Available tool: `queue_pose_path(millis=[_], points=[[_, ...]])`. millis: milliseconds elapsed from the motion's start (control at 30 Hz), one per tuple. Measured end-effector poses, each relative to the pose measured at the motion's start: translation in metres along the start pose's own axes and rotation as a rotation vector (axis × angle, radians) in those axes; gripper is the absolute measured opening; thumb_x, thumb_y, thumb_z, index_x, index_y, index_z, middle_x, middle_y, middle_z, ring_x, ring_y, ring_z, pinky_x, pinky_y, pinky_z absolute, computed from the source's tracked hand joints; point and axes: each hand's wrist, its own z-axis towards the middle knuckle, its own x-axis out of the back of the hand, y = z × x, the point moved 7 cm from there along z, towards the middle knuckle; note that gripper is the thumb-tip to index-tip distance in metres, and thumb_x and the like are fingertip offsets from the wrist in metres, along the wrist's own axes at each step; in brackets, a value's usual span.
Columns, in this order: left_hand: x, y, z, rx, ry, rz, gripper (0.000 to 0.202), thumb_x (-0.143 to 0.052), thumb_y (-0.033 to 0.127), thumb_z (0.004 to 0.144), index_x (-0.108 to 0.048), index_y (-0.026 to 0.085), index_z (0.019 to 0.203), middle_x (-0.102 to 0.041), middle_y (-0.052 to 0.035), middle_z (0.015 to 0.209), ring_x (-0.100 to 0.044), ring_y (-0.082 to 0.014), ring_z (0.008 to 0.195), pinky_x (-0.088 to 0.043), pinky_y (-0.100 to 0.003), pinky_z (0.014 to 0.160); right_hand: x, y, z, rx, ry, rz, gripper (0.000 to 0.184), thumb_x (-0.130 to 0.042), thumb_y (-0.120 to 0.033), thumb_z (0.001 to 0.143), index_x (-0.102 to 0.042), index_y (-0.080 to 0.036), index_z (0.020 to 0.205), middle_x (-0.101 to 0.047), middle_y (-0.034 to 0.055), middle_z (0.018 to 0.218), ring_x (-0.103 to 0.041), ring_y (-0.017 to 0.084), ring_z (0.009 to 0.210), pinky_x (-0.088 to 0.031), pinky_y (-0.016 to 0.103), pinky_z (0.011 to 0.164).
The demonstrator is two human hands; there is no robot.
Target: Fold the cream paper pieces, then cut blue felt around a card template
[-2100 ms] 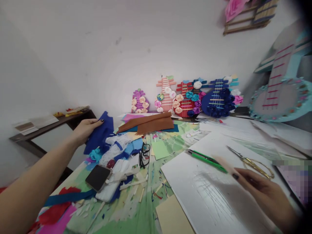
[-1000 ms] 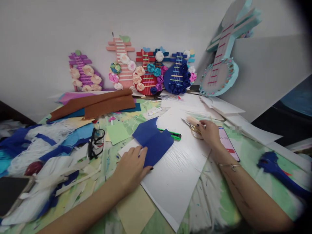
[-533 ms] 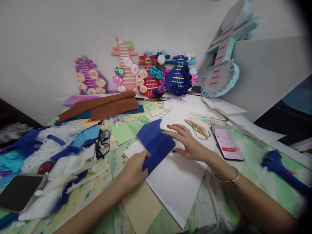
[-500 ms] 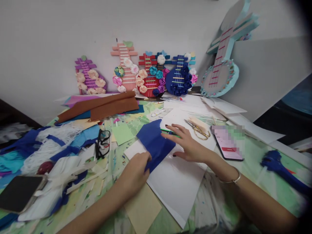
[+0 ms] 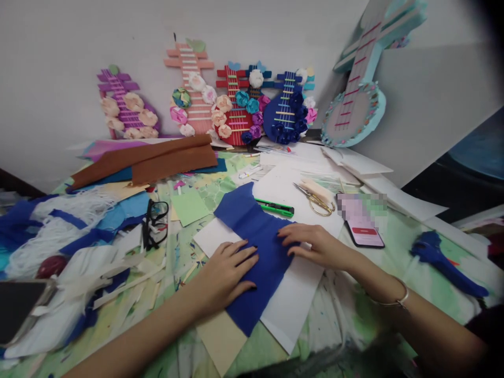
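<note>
A piece of dark blue crepe paper [image 5: 258,252] lies spread over a white sheet [image 5: 293,310], its edges uneven. My left hand [image 5: 232,270] rests on the paper's left side, fingers apart and flat. At the paper's right edge my right hand [image 5: 311,241] touches it with the fingertips, fingers spread and slightly bent. A green utility knife [image 5: 275,207] lies just beyond the paper. Behind my right hand are gold-handled scissors [image 5: 317,202]. A tan card [image 5: 222,341] sticks out under the near left of the sheets.
A phone [image 5: 362,223] and a blue glue gun [image 5: 447,265] lie on the right. Black glasses [image 5: 155,223], white string [image 5: 66,220] and paper scraps fill the left. Brown paper [image 5: 169,163] lies at the back, below several decorated lute shapes [image 5: 236,105] along the wall.
The blue paper has been unfolded and now lies flatter, reaching nearer to me. My left hand has opened from its grip onto the paper; my right hand has come down to its edge.
</note>
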Motion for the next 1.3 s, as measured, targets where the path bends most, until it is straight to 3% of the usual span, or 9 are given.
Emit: queue_pose_path(millis=[200,300,567,800,900,1000,1133,1200,1300], points=[[-0.002,-0.01,-0.005,-0.01,-0.005,0.045,0.049,-0.05,0.039,0.09,-0.047,0.015,0.133,-0.05,-0.0153,0.137,-0.042,-0.0296,0.13,-0.036,-0.051,0.104,-0.003,0.035,0.027,-0.058,0.163,-0.138,0.035,-0.045,-0.023,0.093,-0.053,-0.022,0.127,-0.056,0.0085,0.132,-0.047,0.022,0.128,-0.041,0.043,0.105],[-0.002,-0.011,-0.007,-0.006,-0.021,0.046,0.05,-0.049,0.038,0.091,-0.044,0.017,0.136,-0.047,-0.0148,0.14,-0.039,-0.0291,0.132,-0.035,-0.051,0.106,-0.007,0.057,0.041,-0.064,0.169,-0.247,0.031,-0.044,-0.021,0.092,-0.062,-0.023,0.118,-0.056,0.0077,0.132,-0.041,0.027,0.131,-0.038,0.052,0.104],[-0.004,-0.018,-0.006,0.017,-0.046,0.05,0.054,-0.051,0.041,0.09,-0.04,0.021,0.139,-0.043,-0.0122,0.144,-0.034,-0.0281,0.136,-0.03,-0.053,0.109,0.013,0.088,0.026,-0.147,0.346,-0.245,0.026,-0.051,-0.013,0.083,-0.074,-0.024,0.086,-0.069,0.0063,0.109,-0.062,0.022,0.097,-0.051,0.04,0.085],[-0.005,-0.035,0.026,-0.03,-0.099,0.031,0.053,-0.047,0.043,0.091,-0.04,0.02,0.139,-0.04,-0.012,0.146,-0.032,-0.0265,0.137,-0.021,-0.052,0.113,0.04,0.112,0.003,-0.335,0.546,-0.337,0.024,-0.05,-0.016,0.082,-0.073,-0.02,0.086,-0.069,0.0082,0.108,-0.058,0.028,0.111,-0.045,0.049,0.093],[-0.004,-0.044,0.041,-0.06,-0.093,0.022,0.053,-0.049,0.043,0.09,-0.042,0.019,0.137,-0.041,-0.0125,0.145,-0.03,-0.0276,0.138,-0.019,-0.053,0.113,0.035,0.1,0.007,-0.328,0.533,-0.397,0.024,-0.05,-0.017,0.084,-0.072,-0.02,0.091,-0.065,0.0099,0.117,-0.053,0.03,0.118,-0.04,0.055,0.096],[0.003,-0.045,0.039,-0.03,-0.027,0.017,0.05,-0.05,0.04,0.09,-0.043,0.018,0.135,-0.043,-0.0129,0.143,-0.035,-0.0276,0.135,-0.023,-0.051,0.112,0.016,0.068,0.016,-0.147,0.429,-0.371,0.026,-0.05,-0.022,0.087,-0.068,-0.02,0.105,-0.061,0.0114,0.125,-0.048,0.028,0.124,-0.038,0.052,0.101],[0.021,-0.043,-0.003,0.359,0.185,0.004,0.041,-0.05,0.044,0.089,-0.054,0.01,0.112,-0.058,-0.0169,0.113,-0.053,-0.0276,0.105,-0.044,-0.043,0.09,-0.022,0.041,0.021,-0.073,0.15,-0.267,0.048,-0.057,-0.041,0.086,-0.055,-0.017,0.128,-0.051,0.0159,0.136,-0.038,0.03,0.133,-0.036,0.052,0.106],[0.018,-0.032,-0.029,0.48,0.113,0.021,0.053,-0.064,0.055,0.075,-0.055,0.011,0.103,-0.058,-0.0144,0.1,-0.053,-0.0296,0.094,-0.046,-0.044,0.081,-0.033,0.04,0.02,-0.129,0.053,-0.27,0.059,-0.059,-0.046,0.084,-0.048,-0.017,0.134,-0.044,0.0167,0.142,-0.033,0.033,0.136,-0.03,0.057,0.108],[0.009,-0.024,-0.06,0.64,-0.03,0.042,0.056,-0.076,0.048,0.061,-0.055,0.012,0.098,-0.058,-0.0123,0.094,-0.052,-0.031,0.089,-0.045,-0.045,0.077,-0.039,0.041,0.019,-0.148,-0.046,-0.254,0.063,-0.059,-0.047,0.083,-0.044,-0.019,0.138,-0.036,0.016,0.147,-0.027,0.034,0.138,-0.025,0.06,0.108]])
